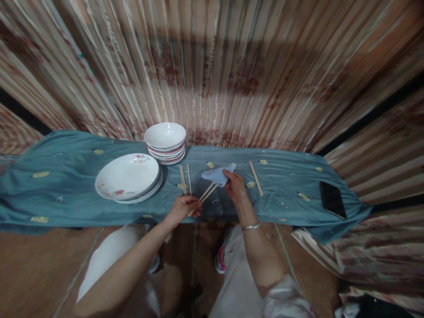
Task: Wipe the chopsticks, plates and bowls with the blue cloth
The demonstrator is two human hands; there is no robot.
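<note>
My left hand (187, 206) grips a pair of wooden chopsticks (208, 191) near their lower ends, and they slant up to the right. Their far ends meet a light blue cloth (213, 175), which my right hand (234, 184) pinches between thumb and fingers. Whether the cloth wraps fully around the tips cannot be made out. Left of the cloth, more chopsticks (189, 179) lie on the tablecloth, just beyond my left hand. Another pair of chopsticks (256, 178) rests to the right of my right hand.
A stack of white plates (127, 176) with floral rims stands on the left. Behind it is a stack of white bowls (165, 137). A dark phone (332, 198) lies at the right end of the teal tablecloth (291, 176). A pleated curtain (212, 75) hangs along the back.
</note>
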